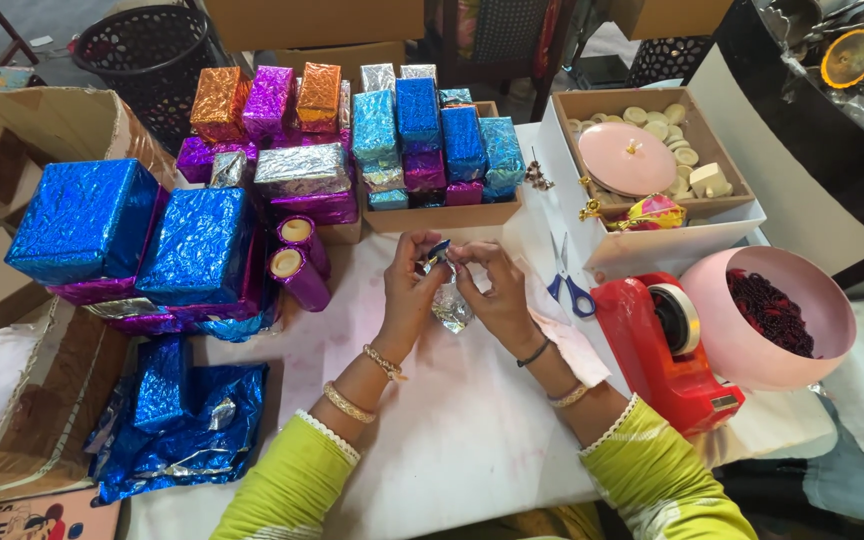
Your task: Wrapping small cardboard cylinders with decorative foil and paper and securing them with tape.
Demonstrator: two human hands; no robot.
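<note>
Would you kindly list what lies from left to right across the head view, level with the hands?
Blue foil-wrapped boxes → purple tubes → left hand → right hand → blue-handled scissors → red tape dispenser → pink bowl.

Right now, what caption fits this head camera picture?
Both hands, left and right, pinch a small silver foil packet over the table.

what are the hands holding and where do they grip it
Both hands, left hand and right hand, hold a small silver foil-wrapped item, pinching it at its gathered top, fingertips meeting there.
</note>
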